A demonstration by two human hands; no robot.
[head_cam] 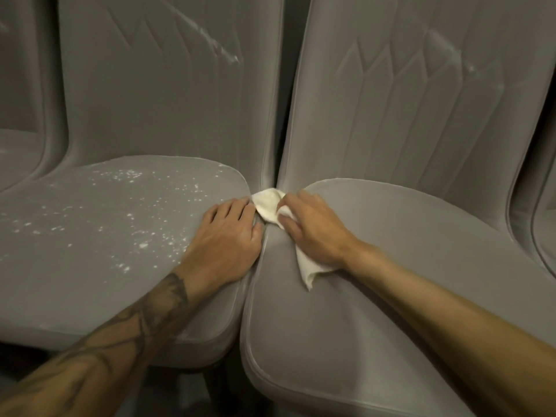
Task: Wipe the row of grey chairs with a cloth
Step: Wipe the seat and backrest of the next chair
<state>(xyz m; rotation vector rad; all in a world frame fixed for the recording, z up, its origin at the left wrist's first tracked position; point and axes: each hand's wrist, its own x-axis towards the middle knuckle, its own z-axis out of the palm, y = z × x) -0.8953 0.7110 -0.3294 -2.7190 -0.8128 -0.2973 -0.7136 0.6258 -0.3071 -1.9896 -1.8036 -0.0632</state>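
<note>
Two grey chairs stand side by side, seats nearly touching; both are upholstered in a soft grey fabric with stitched, pointed panels on the backrests. Left chair [105,236]: the seat is scattered with white specks [126,212], densest across the middle and toward the right edge; a white streak [210,40] runs diagonally down the backrest. Right chair [376,296]: the seat looks largely clean, with faint white marks on the backrest. The cloth [267,206], white and crumpled, lies in the gap between the two seats at the rear, trailing onto the right seat. The right hand [313,227] grips it with bent fingers and presses it down; the left hand [228,233] lies flat, fingers straight, on the left seat's right edge, just beside the cloth. The floor [195,386] below is dark, possibly tiled; the view is too dim to say.
</note>
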